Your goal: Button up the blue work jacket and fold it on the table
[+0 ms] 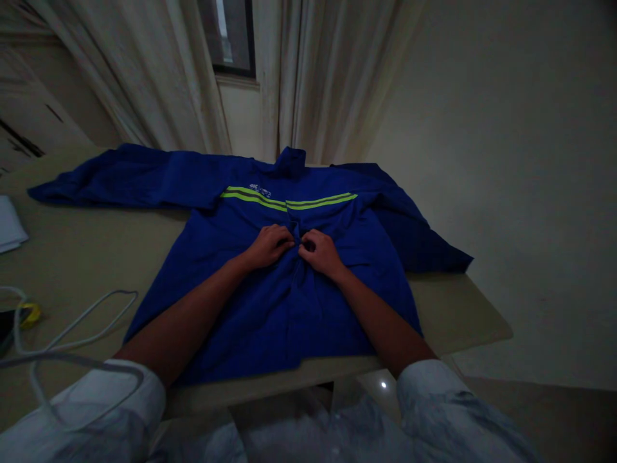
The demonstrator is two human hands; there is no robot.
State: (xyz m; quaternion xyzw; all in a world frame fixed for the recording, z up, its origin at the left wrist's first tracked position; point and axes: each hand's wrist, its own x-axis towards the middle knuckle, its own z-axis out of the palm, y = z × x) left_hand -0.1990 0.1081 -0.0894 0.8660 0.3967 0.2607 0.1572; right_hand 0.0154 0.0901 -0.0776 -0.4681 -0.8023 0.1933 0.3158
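Note:
A blue work jacket with yellow-green reflective stripes lies spread front-up on a beige table, collar toward the curtains and sleeves stretched out to both sides. My left hand and my right hand meet at the jacket's front opening, just below the stripes. Both hands are closed, fingers pinching the fabric edges of the front placket, with a small dark button or fold between them.
A white cable loops over the table's left side near a yellow object. White folded cloth or paper lies at the far left. Curtains hang behind the table. The table's right edge drops to a pale floor.

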